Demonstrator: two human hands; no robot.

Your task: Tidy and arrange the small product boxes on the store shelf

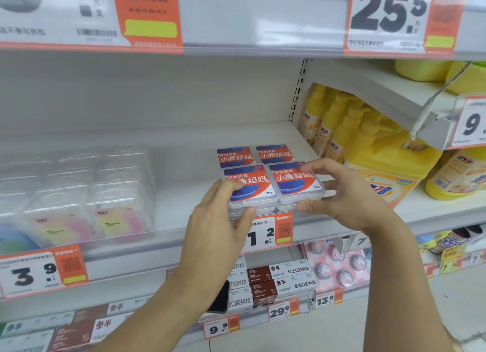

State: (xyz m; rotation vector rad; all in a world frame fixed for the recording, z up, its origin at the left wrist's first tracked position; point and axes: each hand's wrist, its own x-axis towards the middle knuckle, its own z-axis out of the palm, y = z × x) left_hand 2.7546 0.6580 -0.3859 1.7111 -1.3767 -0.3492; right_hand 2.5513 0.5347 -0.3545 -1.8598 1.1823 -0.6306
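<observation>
There is one camera, worn on the person's head. It looks forward and a little down at a store shelf (184, 152), from very close. The left hand (223, 212) and right hand (347, 194) reach up from the bottom, fingers near the middle. No second view shares anything.

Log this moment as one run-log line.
left hand: grips front-left box | right hand: grips front-right box | back boxes: untouched | shelf

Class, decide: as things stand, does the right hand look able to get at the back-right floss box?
Probably yes. The right hand holds the front-right box; the back-right box lies just behind it, with open shelf space above.
</observation>
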